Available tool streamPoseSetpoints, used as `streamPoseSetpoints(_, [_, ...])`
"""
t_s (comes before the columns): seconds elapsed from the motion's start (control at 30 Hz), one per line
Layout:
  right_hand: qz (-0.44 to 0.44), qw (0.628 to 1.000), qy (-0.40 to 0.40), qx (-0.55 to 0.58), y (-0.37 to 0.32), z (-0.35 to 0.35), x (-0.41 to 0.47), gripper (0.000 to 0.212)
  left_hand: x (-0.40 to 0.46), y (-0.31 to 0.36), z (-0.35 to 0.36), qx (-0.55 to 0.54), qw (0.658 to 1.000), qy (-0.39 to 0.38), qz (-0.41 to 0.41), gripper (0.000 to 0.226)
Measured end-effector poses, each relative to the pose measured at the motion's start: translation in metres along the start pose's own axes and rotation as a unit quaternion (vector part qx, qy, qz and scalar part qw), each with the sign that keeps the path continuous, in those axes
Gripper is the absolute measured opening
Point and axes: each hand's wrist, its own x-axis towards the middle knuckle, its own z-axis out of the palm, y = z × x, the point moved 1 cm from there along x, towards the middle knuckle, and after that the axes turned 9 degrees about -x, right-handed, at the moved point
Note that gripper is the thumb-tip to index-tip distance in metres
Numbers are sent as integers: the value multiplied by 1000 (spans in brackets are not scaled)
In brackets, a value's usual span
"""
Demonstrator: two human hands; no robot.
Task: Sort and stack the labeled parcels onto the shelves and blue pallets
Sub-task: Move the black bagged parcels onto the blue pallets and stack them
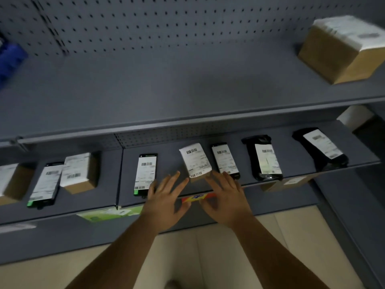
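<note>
A small brown box with a white barcode label rests on the middle grey shelf, near its front edge. My left hand hovers just left of and below the box, fingers spread, holding nothing. My right hand is just right of the box, fingers apart, its fingertips close to the box's lower corner; whether they touch is unclear. Flat black labeled parcels lie on either side: one at the left, one at the right.
Two black bagged parcels lie further right on the same shelf. At the left are a brown box, a flat black parcel and another box. The upper shelf carries a large brown carton. Lower shelves hold green and red-yellow items.
</note>
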Motion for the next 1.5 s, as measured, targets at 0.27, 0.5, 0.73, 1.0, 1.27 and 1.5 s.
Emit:
streamPoseSetpoints(0.27, [38,998,-32,-30,25,53,26,74,27,-41,49,-22,999,-28,-28,76])
streamPoseSetpoints(0.5, [61,996,-36,-61,49,71,42,75,47,-50,69,-28,999,-39,-21,77])
streamPoseSetpoints(0.73, [72,994,-31,-77,89,92,69,72,76,-40,86,-32,998,-39,-38,75])
streamPoseSetpoints(1.0, [69,987,-92,-111,127,121,105,70,94,-25,105,-30,998,32,-43,71])
streamPoseSetpoints(1.27, [62,987,-94,-113,133,141,120,72,92,-27,122,-30,996,60,-59,71])
streamPoseSetpoints(1.5, [68,989,-58,-116,125,130,118,69,84,-43,115,-21,993,52,-100,72])
